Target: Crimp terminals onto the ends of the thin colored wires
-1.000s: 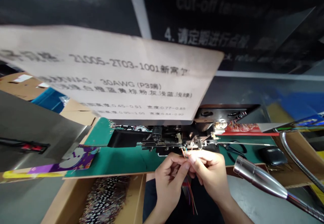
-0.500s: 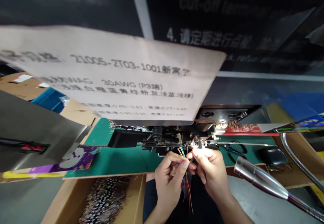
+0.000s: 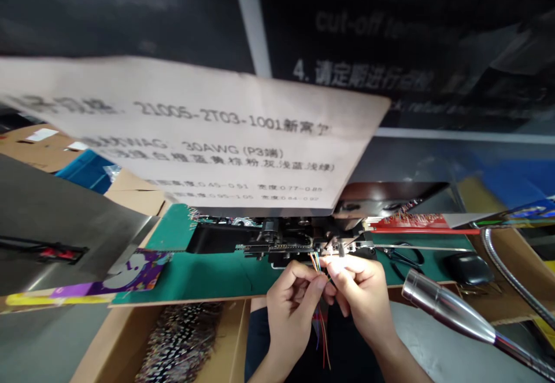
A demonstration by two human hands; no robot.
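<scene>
White label [image 3: 243, 140] reading "30AWG (P3端)" has sunk in view; left hand [image 3: 290, 302] and right hand [image 3: 366, 293] pinch wires [image 3: 315, 263].

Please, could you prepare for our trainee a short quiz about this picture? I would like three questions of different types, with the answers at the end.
1. Multiple choice. What is in the grip of the left hand?
a) The purple card
b) Thin coloured wires
c) The black-handled tool

2. True or false. The wire pile in the cardboard box lies to the left of that hand in the picture.

3. Fill in the missing number. One line on the paper label reads "__AWG".

Key: 1. b; 2. true; 3. 30
</scene>
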